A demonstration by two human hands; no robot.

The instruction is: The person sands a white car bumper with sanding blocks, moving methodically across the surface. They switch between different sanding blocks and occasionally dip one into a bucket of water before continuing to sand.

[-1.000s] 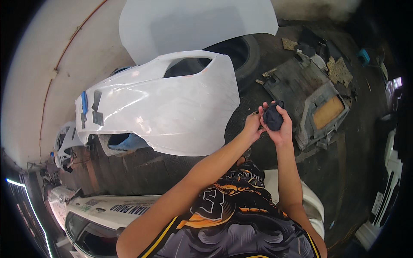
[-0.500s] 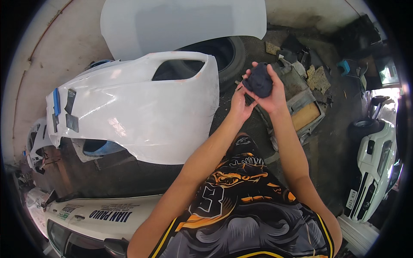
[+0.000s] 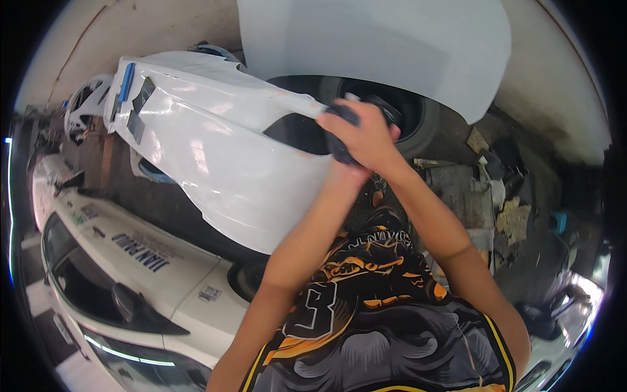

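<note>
Above dark workshop floor [image 3: 545, 261], mid-frame, the right hand [image 3: 367, 132] has its fingers around a lumpy black cloth-like bundle [image 3: 339, 147], which a slackened grip could drop, the left hand [image 3: 356, 172] hiding its own.

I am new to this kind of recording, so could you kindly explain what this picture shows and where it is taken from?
There is no machine here, only a person working bare-handed. The view comes from the left of two fisheye cameras worn on that person's head, looking down, so straight edges bend. The right hand grips a dark, cloth-like bundle; the left hand shows just below it, partly hidden and blurred. Farther left, a blue strip and dark grey sheets lie on a white car body panel.
</note>
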